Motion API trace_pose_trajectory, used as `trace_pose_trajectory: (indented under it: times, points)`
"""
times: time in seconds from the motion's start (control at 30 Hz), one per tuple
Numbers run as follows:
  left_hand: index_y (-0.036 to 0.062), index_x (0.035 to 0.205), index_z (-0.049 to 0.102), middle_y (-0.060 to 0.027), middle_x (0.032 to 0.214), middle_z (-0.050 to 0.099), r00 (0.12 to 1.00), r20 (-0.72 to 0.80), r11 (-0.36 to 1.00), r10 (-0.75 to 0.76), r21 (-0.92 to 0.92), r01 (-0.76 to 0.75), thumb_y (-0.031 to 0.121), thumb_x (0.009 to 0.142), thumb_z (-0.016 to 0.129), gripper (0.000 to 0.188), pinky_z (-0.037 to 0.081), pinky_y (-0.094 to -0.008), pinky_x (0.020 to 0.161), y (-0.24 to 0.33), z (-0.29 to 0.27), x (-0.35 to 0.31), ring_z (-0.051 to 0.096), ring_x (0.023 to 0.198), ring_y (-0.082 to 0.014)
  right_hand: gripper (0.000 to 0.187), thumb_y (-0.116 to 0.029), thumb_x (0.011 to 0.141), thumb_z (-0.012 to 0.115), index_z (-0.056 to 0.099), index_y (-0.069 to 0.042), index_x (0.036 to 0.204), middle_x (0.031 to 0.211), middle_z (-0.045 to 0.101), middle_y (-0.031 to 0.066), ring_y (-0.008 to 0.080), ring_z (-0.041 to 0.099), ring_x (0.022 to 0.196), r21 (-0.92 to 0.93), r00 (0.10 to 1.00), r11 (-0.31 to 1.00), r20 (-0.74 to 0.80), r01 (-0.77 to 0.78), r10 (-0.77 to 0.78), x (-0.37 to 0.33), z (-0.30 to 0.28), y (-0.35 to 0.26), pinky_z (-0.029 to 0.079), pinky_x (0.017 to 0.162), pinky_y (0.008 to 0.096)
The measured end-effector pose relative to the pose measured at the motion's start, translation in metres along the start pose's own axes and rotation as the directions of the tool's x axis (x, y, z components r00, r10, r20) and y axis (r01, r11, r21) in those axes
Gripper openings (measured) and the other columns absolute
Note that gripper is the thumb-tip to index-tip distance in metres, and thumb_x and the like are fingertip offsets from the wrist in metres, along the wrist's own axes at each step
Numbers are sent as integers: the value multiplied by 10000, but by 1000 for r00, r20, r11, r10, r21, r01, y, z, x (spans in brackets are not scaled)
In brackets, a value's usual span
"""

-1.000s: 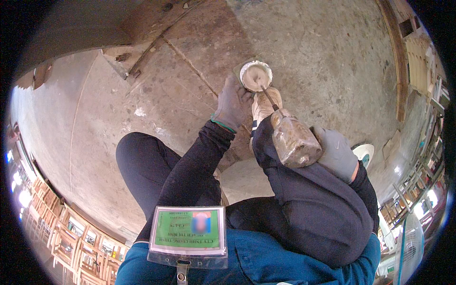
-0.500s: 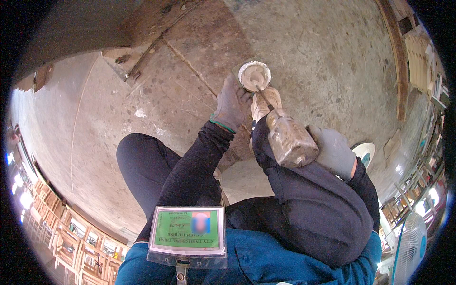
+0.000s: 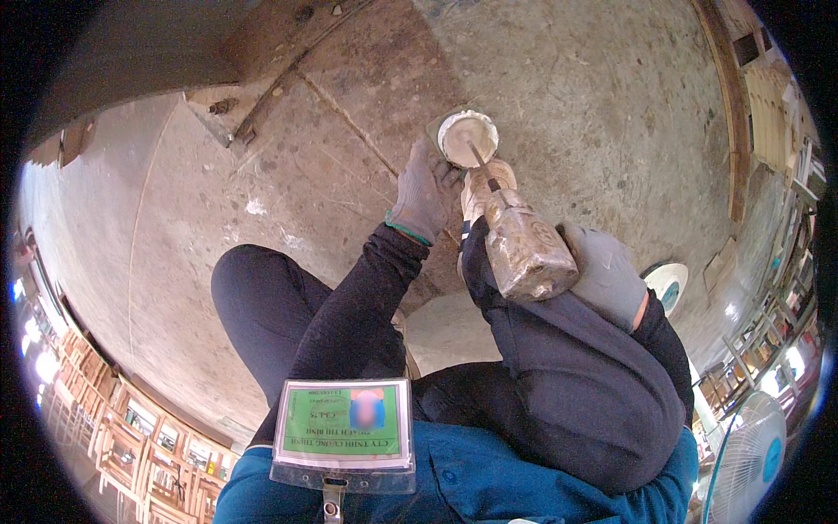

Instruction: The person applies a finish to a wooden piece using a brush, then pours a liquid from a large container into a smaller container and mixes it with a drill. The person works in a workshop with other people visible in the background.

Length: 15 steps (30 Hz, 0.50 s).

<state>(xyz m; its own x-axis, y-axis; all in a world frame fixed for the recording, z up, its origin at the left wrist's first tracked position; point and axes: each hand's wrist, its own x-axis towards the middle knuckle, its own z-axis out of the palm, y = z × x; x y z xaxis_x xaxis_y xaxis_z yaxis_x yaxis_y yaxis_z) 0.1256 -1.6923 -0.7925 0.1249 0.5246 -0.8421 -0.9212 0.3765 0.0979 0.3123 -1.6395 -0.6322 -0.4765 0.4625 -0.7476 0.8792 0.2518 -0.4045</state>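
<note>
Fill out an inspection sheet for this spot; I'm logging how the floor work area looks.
Surface: bare, stained concrete floor with a seam line and scuffs.
Job's things: small round tub of pale paste on the floor, a thin stick standing in it; a pale carved wooden piece beside it; a paste-crusted container resting over the knee.
Clutter: a flat offcut with hardware on the floor.
Grippers: gloved left hand by the tub and wooden piece; gloved right hand against the crusted container.
Cables: nothing seen.
Surroundings: stacked wooden frames at left, a fan at lower right, a badge holder on the chest.
</note>
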Motion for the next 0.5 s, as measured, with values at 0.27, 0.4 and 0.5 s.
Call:
trace_pose_trajectory:
  times: [0.27, 0.4, 0.5]
  points:
    - [-69, 1358, 74, -198, 1394, 204, 1000, -17, 1000, -21, -21, 21, 486, 874, 405, 807, 222, -384, 1051, -2, -7, 7, 280, 1252, -302, 404, -347, 694, 626, 532, -32, 929, 833, 585, 195, 375, 569, 820, -13, 999, 999, 16, -42, 42, -8, -3, 5, 446, 687, 440]
    - [-68, 1359, 67, -199, 1396, 198, 999, -48, 1000, -19, -20, 18, 488, 872, 407, 813, 216, -383, 1055, -2, -5, 7, 253, 1272, -306, 394, -342, 695, 626, 528, -31, 916, 831, 579, 200, 376, 566, 817, 39, 1000, 999, 18, -18, 17, -11, -6, 7, 442, 681, 441]
    - [-63, 1361, 56, -197, 1400, 189, 1000, 18, 1000, -11, -22, 12, 487, 872, 407, 816, 217, -380, 1055, -2, -12, 10, 240, 1279, -307, 389, -340, 695, 626, 522, -31, 907, 811, 577, 202, 381, 563, 804, 29, 999, 1000, 41, -4, 2, -12, -8, 7, 440, 672, 440]
